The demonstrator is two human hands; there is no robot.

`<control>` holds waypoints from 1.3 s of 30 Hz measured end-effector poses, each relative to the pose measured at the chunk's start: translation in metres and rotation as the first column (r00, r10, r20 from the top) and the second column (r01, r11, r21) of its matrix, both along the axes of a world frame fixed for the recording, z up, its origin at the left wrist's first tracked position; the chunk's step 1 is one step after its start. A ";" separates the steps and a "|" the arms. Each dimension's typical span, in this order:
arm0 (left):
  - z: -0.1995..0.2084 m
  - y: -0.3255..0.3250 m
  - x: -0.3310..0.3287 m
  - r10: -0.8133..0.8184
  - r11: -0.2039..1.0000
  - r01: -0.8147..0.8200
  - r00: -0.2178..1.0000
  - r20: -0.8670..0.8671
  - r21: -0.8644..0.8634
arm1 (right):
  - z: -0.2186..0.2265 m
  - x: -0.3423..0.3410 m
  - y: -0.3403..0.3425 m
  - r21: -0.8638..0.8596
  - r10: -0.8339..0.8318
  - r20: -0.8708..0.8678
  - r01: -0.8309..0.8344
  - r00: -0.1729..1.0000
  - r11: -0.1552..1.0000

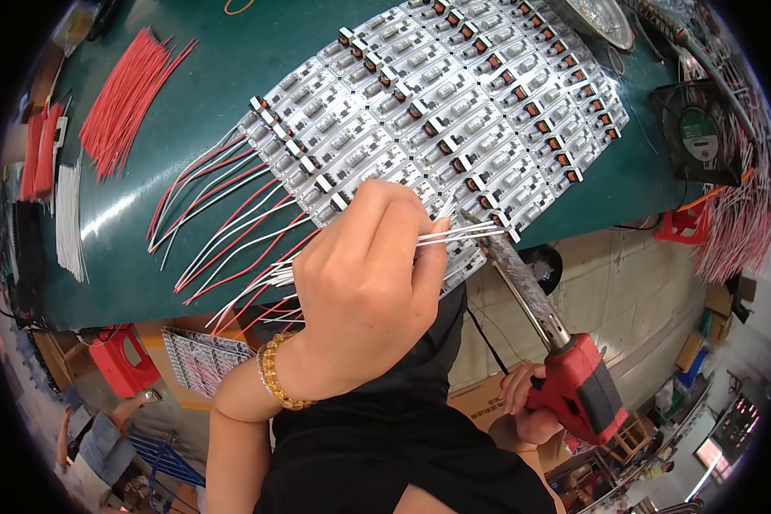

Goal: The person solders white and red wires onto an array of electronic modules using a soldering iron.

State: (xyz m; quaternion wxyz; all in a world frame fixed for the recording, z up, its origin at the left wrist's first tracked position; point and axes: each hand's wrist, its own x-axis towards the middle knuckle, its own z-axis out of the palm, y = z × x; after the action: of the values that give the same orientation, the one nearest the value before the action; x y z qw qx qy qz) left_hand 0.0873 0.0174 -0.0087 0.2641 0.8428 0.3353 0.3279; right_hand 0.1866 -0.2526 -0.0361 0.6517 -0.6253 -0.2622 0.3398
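White wires (471,232) are pinched in the left hand (364,287) over the near part of the circuit boards (433,111). Apart, at right, the right hand (529,407) grips a soldering iron (574,368). Red wires (133,107) lie far left on the table (240,64).

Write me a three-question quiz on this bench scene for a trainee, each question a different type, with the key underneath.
1. Multiple choice: what does the right hand grip?
a) pliers
b) a soldering iron with a red and black handle
c) a screwdriver
2. True or false: the left hand holds nothing.
3. Fill the blank: on the green table, left of the panel of circuit boards, the large loose bundle at upper left is made of ____ wires.

Key
1. b
2. False; it pinches white wires.
3. Red
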 end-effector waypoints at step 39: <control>0.001 0.060 -0.158 0.614 0.789 -0.614 0.789 -0.004 -0.010 | -0.006 0.005 0.086 0.321 -0.054 0.148 0.003 0.987 0.947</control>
State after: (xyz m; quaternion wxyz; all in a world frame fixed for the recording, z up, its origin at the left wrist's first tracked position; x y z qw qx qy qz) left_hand -0.0709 0.0772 -0.0076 0.1476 0.6870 0.5926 0.3938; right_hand 0.1916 -0.1670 -0.0417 0.7269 -0.5398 -0.3545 0.2337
